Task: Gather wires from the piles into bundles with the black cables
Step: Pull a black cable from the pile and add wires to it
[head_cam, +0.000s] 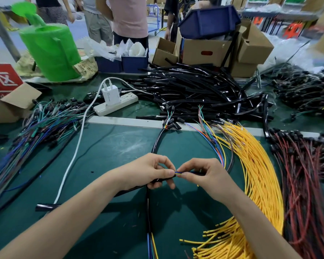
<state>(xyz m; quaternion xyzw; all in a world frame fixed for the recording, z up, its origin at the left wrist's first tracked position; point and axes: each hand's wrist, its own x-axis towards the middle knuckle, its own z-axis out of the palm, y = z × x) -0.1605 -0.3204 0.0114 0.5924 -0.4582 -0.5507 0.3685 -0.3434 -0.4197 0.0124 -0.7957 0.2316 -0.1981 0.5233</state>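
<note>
My left hand (153,172) grips the end of a black cable sleeve (155,142) over the green mat. My right hand (200,174) pinches a small bunch of coloured wires (178,173) right at the sleeve's mouth, between the two hands. The bunch curves away up and to the right as a thin strand of mixed wires (216,144). A pile of yellow wires (254,165) lies to the right, red and black wires (305,174) beyond it, and blue-green wires (37,128) to the left. Loose black sleeves (195,86) are heaped at the back.
A white power strip (116,105) with a charger and a white cord (73,156) crosses the mat on the left. Cardboard boxes (206,51), blue bins (208,21) and a green watering can (51,51) stand behind. People stand at the far side.
</note>
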